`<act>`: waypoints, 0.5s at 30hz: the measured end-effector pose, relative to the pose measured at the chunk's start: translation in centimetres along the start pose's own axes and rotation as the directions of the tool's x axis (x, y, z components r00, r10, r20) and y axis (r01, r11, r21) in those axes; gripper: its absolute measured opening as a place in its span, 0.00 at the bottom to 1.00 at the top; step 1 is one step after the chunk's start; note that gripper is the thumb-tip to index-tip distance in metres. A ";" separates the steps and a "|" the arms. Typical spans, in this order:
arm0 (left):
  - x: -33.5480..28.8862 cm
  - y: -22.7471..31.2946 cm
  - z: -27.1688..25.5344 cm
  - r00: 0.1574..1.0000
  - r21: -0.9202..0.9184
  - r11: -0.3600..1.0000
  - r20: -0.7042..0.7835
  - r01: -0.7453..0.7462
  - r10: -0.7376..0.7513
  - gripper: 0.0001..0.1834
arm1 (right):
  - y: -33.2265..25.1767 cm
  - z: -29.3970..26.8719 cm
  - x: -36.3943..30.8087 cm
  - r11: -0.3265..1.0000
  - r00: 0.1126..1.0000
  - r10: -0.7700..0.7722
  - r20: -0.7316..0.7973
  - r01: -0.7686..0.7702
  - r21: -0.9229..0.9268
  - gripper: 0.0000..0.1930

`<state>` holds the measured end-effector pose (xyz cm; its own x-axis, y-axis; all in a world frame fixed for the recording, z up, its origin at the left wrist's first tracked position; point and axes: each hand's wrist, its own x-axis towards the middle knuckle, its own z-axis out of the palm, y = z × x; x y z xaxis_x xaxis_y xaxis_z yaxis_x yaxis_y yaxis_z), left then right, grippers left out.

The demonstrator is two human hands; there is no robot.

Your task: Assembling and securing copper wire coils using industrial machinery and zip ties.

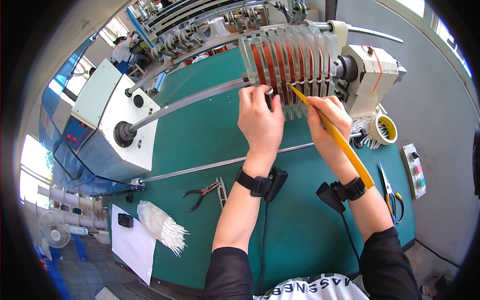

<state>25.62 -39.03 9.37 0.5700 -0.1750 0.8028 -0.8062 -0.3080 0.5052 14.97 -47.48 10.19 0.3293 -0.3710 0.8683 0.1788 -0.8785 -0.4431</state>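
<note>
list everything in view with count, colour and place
Bench: one, green, centre
Coil stack: one, clear, red-brown, top
Machine housings: two, white, left, upper right
Metal rods: several, silver, over bench
Tape roll: one, cream, right
Scissors: one, yellow handles, right
Switch box: one, pale, far right
Pliers: one, red-black, left of centre
Metal tool: one, grey, beside pliers
Thin strips: many, white, lower left, right
Paper: one, white, lower left
Block: one, black, on paper
Fan: one, white, far left
Co-worker: at least one, white top, background
Flat stick: one, yellow, centre right
Wristbands: two, black, wrists
Left hand: one, bare, at coil stack
Right hand: one, bare, holding flat stick
</note>
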 end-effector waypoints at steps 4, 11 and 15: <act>-0.4 -0.6 -0.1 0.997 -0.005 1.000 0.074 0.011 -0.011 0.11 | -0.2 0.2 -0.5 0.998 0.999 0.051 0.007 -0.052 0.045 0.07; -0.4 0.1 -0.3 0.992 -0.218 0.971 0.102 0.100 -0.079 0.05 | 0.1 0.1 -0.5 0.946 0.963 0.266 -0.039 -0.253 0.205 0.07; -0.3 0.3 -0.1 0.999 -0.155 0.988 0.045 0.024 -0.017 0.04 | 0.2 -0.1 -0.2 0.950 0.971 0.234 -0.039 -0.220 0.223 0.07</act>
<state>25.21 -39.00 9.35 0.5900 -0.2122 0.7791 -0.8074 -0.1630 0.5670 14.88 -47.56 9.94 0.3255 -0.5776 0.7486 0.3046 -0.6855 -0.6613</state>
